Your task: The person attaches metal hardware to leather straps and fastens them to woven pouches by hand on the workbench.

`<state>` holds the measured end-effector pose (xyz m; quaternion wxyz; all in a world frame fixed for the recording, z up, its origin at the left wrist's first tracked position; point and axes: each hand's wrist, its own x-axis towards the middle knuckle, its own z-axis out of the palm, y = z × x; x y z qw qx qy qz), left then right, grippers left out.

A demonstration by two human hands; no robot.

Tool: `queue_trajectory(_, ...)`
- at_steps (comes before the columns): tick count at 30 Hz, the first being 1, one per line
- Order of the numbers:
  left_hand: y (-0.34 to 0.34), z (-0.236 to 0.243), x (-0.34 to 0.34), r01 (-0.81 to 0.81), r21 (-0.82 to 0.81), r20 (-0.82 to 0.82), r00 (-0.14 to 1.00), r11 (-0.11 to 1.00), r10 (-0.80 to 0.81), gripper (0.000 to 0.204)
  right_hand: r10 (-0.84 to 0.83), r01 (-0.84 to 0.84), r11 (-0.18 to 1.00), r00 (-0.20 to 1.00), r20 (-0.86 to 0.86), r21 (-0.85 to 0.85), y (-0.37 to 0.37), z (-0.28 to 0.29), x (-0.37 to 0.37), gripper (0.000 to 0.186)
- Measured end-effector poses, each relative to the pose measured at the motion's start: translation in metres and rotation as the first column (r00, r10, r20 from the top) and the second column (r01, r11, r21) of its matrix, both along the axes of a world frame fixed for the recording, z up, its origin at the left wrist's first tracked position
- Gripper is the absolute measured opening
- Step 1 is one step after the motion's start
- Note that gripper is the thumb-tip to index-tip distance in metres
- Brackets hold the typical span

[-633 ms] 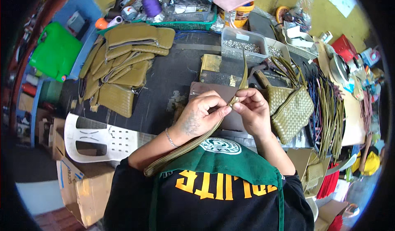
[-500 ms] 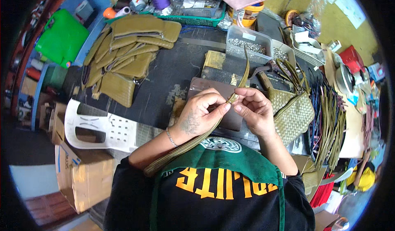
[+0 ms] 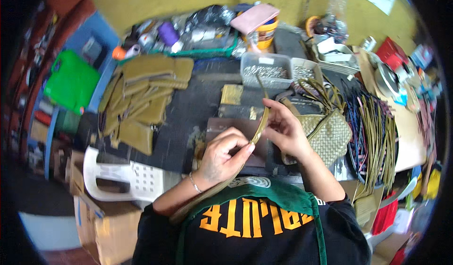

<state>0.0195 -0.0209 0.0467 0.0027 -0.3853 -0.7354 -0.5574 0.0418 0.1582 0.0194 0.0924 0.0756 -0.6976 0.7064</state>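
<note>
My left hand (image 3: pixel 225 154) is closed, pinching a narrow olive strap (image 3: pixel 260 129) between thumb and fingertips. The strap's long lower part trails back along my left forearm, while its thin free end points up and away. A little higher, my right hand (image 3: pixel 286 129) has its bent fingers and thumb at the strap; they are slightly blurred, but the fingertips appear to grip it. Under both hands lies a flat brown panel (image 3: pixel 222 127) on the dark table. To the right of my right hand sits a woven olive bag (image 3: pixel 332 135) with its straps bunched on top.
Olive pouches (image 3: pixel 141 100) are piled at the left. Behind are a clear tub of metal pieces (image 3: pixel 266 76) and a yellow bucket (image 3: pixel 267 34) under a pink cloth. Bundled strips (image 3: pixel 377 137) hang at the right. A white plastic chair (image 3: pixel 113 173) stands near left.
My right hand has moved up along the strap, away from my left fingertips, and a longer stretch shows between the hands. The whole view has shifted as the head moved.
</note>
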Motion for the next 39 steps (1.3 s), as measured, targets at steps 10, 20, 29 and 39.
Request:
queue_trajectory(10, -0.030, 0.025, -0.001, 0.483, 0.081, -0.132, 0.872, 0.872, -0.471, 0.009, -0.492, 0.605, 0.567, 0.793, -0.360, 0.559, 0.041, -0.032, -0.080, 0.015)
queue_trajectory(20, -0.054, -0.004, -0.029, 0.279, 0.064, -0.051, 0.960, 0.958, -0.277, 0.006, 0.039, 0.038, 0.769, 0.994, 0.106, -0.638, -0.005, 0.002, -0.061, 0.014)
queue_trajectory(29, -0.051, -0.013, -0.035, 0.109, -0.154, -0.328, 0.932, 0.982, -0.155, 0.011, 0.069, 0.078, 0.775, 0.976, 0.206, -0.628, -0.047, -0.008, -0.007, 0.018)
queue_trajectory(39, -0.054, -0.023, -0.027, 0.025, -0.336, -0.466, 0.864, 0.941, -0.189, 0.010, -0.051, 0.087, 0.906, 0.994, 0.096, -0.415, -0.071, -0.023, 0.028, 0.016)
